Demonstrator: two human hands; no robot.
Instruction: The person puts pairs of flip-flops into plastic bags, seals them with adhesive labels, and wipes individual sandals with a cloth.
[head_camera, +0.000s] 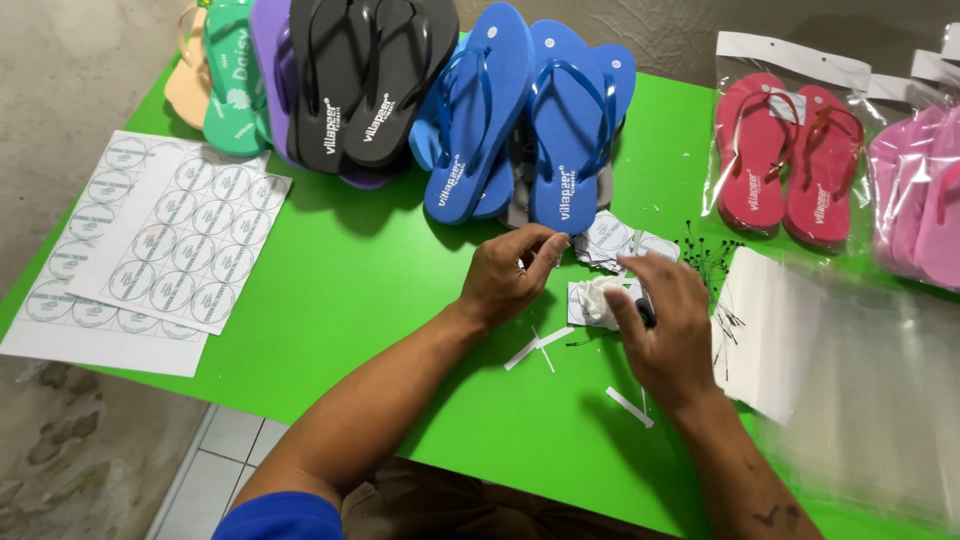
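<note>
Just below the blue flip-flops (520, 120), the left hand (505, 280) pinches at a heel edge while the right hand (665, 325) closes on a small dark tool over white tags (610, 245); steady fingers would help. Left of them lie round-sticker sheets (165, 245); right, bagged red pairs (785, 155).

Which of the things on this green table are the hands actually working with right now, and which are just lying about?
In hand:
left hand at blue flip-flop
right hand on small paper labels

Lying about:
sticker sheets
black flip-flops
bagged red flip-flops
clear bags
</note>
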